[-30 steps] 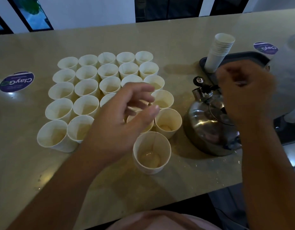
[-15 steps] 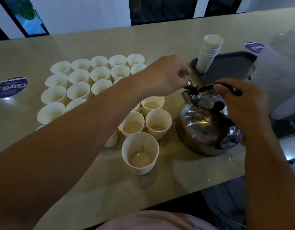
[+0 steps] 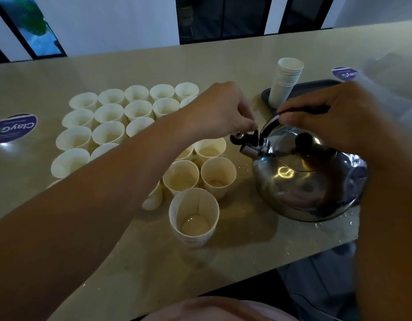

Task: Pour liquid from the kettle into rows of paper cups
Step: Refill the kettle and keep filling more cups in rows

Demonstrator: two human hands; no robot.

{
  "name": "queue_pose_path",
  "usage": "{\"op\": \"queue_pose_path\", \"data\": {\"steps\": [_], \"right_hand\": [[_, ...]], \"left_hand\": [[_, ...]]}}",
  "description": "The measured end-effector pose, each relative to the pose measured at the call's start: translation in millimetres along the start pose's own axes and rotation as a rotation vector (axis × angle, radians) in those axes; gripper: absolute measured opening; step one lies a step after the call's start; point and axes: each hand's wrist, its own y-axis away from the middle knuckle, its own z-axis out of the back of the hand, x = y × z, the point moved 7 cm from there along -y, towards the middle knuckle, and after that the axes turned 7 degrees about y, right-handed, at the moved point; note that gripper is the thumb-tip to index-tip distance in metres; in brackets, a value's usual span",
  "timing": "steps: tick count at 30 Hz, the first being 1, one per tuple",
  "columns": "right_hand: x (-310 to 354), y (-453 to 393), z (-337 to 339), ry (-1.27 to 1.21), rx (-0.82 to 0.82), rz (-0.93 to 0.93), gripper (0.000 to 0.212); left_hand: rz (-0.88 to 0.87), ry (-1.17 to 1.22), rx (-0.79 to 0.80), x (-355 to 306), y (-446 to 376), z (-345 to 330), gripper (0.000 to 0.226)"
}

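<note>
Gripping the black handle (image 3: 269, 122) of the steel kettle (image 3: 309, 177) with the right hand (image 3: 334, 117), fingers curled round it, the kettle sitting on the bench (image 3: 235, 258) near its front edge, toward the right. Pinching the black spout cap (image 3: 243, 136) with the left hand (image 3: 219, 110), reached across the rows of paper cups (image 3: 108, 133) mid-bench. Standing nearest the front edge, a lone cup (image 3: 193, 216) with pale liquid; toward the far right, a cup stack (image 3: 285, 82) on a dark tray (image 3: 316, 85).

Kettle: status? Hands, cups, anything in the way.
Left hand pinching spout cap; right hand gripping kettle handle. Kettle on counter, not pouring. Nearest cup holds some liquid. Left forearm crosses cup rows.
</note>
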Motion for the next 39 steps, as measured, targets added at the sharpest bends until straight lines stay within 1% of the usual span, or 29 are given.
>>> {"op": "queue_pose_path", "data": {"steps": [4, 7, 17, 22, 24, 33, 39], "right_hand": [[22.3, -4.7, -1.4, 0.066, 0.083, 0.066, 0.019], [33.0, -6.9, -4.8, 0.086, 0.131, 0.104, 0.018], [57.9, -17.1, -14.5, 0.179, 0.225, 0.209, 0.017], [67.4, -22.8, -18.1, 0.253, 0.241, 0.262, 0.012], [69.7, -24.0, -19.8, 0.271, 0.251, 0.273, 0.014], [75.8, -25.5, -21.3, 0.289, 0.274, 0.296, 0.016], [77.0, -27.2, -22.7, 0.3, 0.307, 0.297, 0.013]], "left_hand": [[0.02, 0.04, 0.018, 5.1, 4.7, 3.8, 0.017], [0.025, 0.065, 0.067, 7.7, 10.3, 1.9, 0.015], [0.049, 0.092, 0.144, 15.9, 21.6, 6.5, 0.01], [0.061, 0.103, 0.149, 20.8, 23.8, 6.3, 0.013], [0.061, 0.109, 0.154, 21.4, 24.8, 5.8, 0.014], [0.054, 0.135, 0.172, 20.8, 25.8, 7.6, 0.015], [0.042, 0.146, 0.179, 20.1, 25.9, 5.9, 0.015]]}}
